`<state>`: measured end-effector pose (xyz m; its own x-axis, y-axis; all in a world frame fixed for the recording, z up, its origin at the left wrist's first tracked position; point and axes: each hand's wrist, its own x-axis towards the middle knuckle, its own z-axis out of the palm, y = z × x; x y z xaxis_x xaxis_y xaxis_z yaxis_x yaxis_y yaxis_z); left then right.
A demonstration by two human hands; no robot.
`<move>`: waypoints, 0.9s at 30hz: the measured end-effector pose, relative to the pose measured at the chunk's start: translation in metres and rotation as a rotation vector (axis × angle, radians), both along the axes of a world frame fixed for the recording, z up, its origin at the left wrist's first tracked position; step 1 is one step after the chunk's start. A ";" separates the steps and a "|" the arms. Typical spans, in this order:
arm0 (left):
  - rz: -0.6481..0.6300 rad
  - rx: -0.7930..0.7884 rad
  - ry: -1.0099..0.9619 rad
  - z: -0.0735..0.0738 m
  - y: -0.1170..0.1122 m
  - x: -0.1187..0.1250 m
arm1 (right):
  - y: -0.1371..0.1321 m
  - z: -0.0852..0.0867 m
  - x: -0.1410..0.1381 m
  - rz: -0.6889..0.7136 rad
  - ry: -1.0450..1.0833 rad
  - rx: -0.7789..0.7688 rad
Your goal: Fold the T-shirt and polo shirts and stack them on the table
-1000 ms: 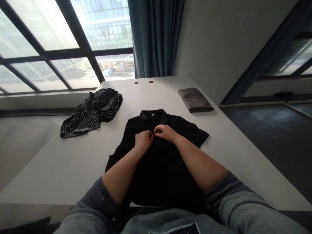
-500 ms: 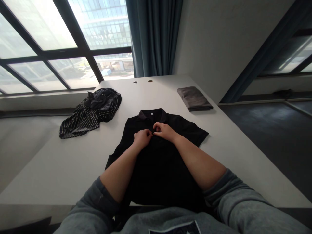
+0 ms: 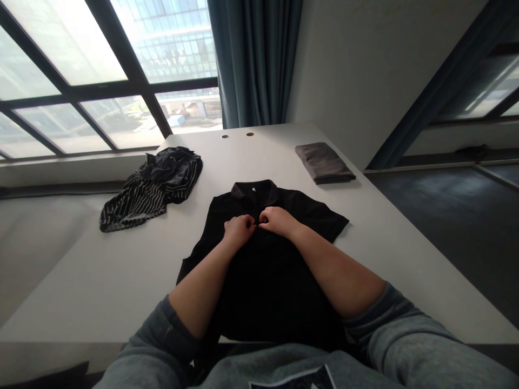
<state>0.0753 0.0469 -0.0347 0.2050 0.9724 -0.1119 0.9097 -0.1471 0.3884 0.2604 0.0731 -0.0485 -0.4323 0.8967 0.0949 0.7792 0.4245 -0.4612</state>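
A black polo shirt [image 3: 267, 270] lies flat and face up on the white table [image 3: 101, 270], collar away from me. Both hands meet on its chest just below the collar. My left hand [image 3: 238, 229] is curled with fingers pinching the shirt's front placket. My right hand [image 3: 275, 219] is closed the same way on the placket from the other side. The fingertips of the two hands nearly touch. Whatever small part they pinch is hidden under the fingers.
A crumpled black-and-white striped garment [image 3: 152, 183] lies at the table's left. A folded grey-brown cloth [image 3: 324, 162] sits at the far right edge. Two round cable holes [image 3: 237, 135] are at the back. Windows and a dark curtain stand behind.
Both hands stay pinched together on the placket, having shifted only slightly up and then back down below the collar. The shirt has not moved.
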 end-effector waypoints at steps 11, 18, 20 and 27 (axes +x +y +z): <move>-0.061 0.135 0.093 -0.011 -0.005 0.006 | -0.015 -0.001 -0.009 -0.136 -0.033 0.010; -0.052 0.118 -0.009 -0.010 -0.001 0.001 | -0.016 -0.009 -0.019 -0.159 0.069 -0.022; -0.035 0.109 -0.053 -0.011 0.001 -0.001 | -0.016 -0.009 -0.020 -0.161 0.069 -0.022; -0.014 0.089 -0.163 -0.013 0.004 -0.007 | -0.014 -0.011 -0.022 -0.143 0.032 -0.058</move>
<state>0.0685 0.0510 -0.0479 0.2266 0.9739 0.0105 0.8334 -0.1994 0.5154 0.2385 0.0587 -0.0598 -0.2976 0.9532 0.0530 0.8142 0.2824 -0.5072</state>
